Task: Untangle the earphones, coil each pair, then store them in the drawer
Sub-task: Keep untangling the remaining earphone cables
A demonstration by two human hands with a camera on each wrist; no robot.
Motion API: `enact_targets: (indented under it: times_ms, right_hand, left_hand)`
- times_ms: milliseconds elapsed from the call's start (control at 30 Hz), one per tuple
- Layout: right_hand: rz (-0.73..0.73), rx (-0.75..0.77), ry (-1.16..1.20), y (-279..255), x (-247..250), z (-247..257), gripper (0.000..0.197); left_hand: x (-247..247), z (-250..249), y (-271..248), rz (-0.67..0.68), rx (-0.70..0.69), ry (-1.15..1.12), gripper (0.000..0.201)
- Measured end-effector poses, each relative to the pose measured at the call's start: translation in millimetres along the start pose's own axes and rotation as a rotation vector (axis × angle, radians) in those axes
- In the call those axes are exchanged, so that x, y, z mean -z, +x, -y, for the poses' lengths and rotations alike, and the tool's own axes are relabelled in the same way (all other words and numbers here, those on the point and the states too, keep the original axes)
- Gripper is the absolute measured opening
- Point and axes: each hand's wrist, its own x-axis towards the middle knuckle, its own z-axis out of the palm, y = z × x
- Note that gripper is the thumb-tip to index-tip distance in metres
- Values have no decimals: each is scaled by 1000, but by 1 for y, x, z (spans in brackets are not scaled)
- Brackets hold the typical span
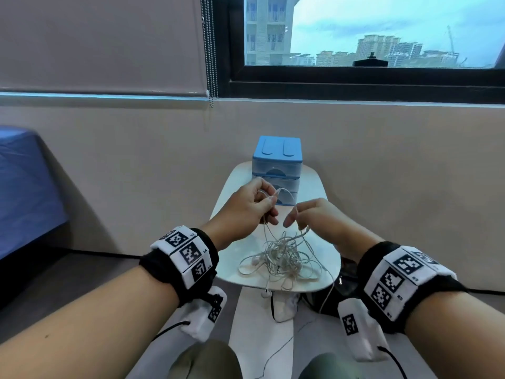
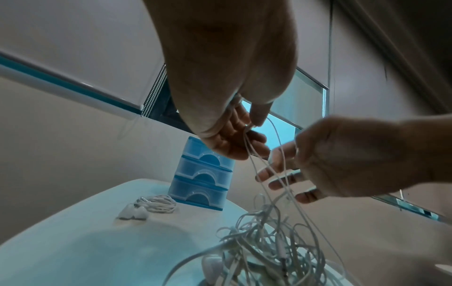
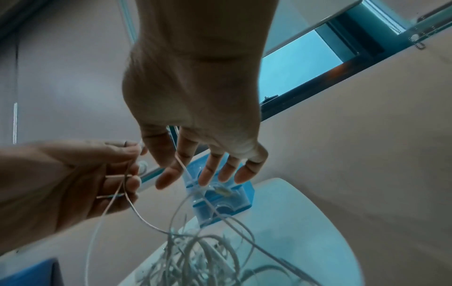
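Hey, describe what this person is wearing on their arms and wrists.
Bare forearms, no sleeves. Each wrist has a black band carrying white blocks printed with black square markers. A white marked unit hangs under each wrist, trailing a thin black cable.

A white table (image 1: pixel 314 187) by a window (image 1: pixel 382 31); left, perhaps a blue bed (image 1: pixel 24 187).
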Motion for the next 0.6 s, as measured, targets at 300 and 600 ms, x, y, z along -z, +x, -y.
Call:
enact_targets:
  times_ms: [300,600]
  right_hand:
    - [-164,125,434,-15,37,71,7]
    - [-454,463,799,-52,102,139,14]
  left_hand:
    - [-18,17,3,192,72,26,32]
    - [-26,39,12,155,179,194,33]
